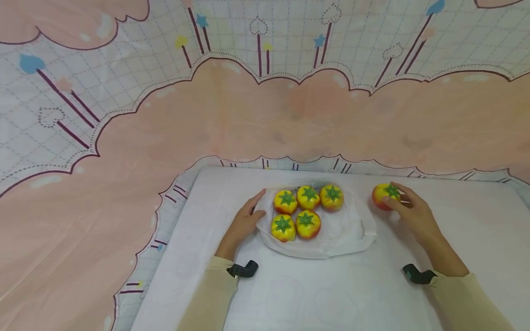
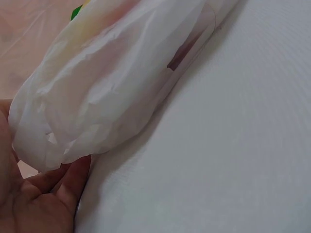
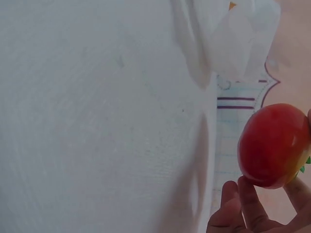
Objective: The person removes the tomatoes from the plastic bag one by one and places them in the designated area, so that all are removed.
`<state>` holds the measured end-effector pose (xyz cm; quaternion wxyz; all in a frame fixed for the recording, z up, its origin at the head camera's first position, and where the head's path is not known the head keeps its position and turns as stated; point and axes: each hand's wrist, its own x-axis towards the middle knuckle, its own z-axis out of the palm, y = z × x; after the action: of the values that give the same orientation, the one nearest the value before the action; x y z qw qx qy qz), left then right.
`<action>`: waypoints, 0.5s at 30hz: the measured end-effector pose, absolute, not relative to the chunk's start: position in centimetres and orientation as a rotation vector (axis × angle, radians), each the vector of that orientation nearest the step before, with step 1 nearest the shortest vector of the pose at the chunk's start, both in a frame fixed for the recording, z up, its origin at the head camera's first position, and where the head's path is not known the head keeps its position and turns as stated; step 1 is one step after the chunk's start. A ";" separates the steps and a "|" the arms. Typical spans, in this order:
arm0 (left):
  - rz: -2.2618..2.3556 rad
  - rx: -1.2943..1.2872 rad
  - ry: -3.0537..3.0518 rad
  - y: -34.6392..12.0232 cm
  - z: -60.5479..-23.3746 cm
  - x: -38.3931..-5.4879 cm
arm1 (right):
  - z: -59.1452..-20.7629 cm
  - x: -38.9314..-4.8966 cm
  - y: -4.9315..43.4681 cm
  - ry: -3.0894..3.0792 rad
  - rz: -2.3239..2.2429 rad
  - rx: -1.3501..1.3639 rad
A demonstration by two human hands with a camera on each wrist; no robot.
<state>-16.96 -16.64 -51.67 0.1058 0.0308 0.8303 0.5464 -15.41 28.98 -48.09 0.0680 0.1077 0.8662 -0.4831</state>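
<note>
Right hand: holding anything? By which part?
Yes: the right hand holds a red-and-yellow fruit by its rounded sides, between thumb and fingers.

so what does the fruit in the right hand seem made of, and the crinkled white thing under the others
The fruit: perhaps plastic or coated foam, glossy; its smooth skin catches soft highlights. The crinkled white thing: probably thin plastic film, slightly shiny; it creases and lets colour show through.
</note>
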 end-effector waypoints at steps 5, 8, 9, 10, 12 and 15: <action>1.620 0.094 2.439 -16.5 -51.7 -17.1 | -48.4 -16.0 29.2 2.603 -1.447 0.324; 1.620 0.097 2.438 -16.4 -51.7 -17.1 | -48.4 -16.1 29.4 2.608 -1.410 0.304; 1.617 0.097 2.438 -16.4 -51.7 -17.0 | -48.3 -16.1 29.4 2.606 -1.397 0.297; 1.613 0.098 2.440 -16.4 -51.7 -17.0 | -48.2 -16.2 29.5 2.604 -1.387 0.287; 1.610 0.092 2.443 -16.4 -51.6 -17.0 | -48.0 -16.3 29.5 2.601 -1.361 0.264; 1.607 0.089 2.449 -16.4 -51.5 -17.0 | -47.8 -16.6 29.5 2.585 -1.328 0.257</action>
<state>-16.99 -16.41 -51.54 0.1052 0.0303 0.8311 0.5452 -16.60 29.51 -47.79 0.1117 0.0874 0.8806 -0.4522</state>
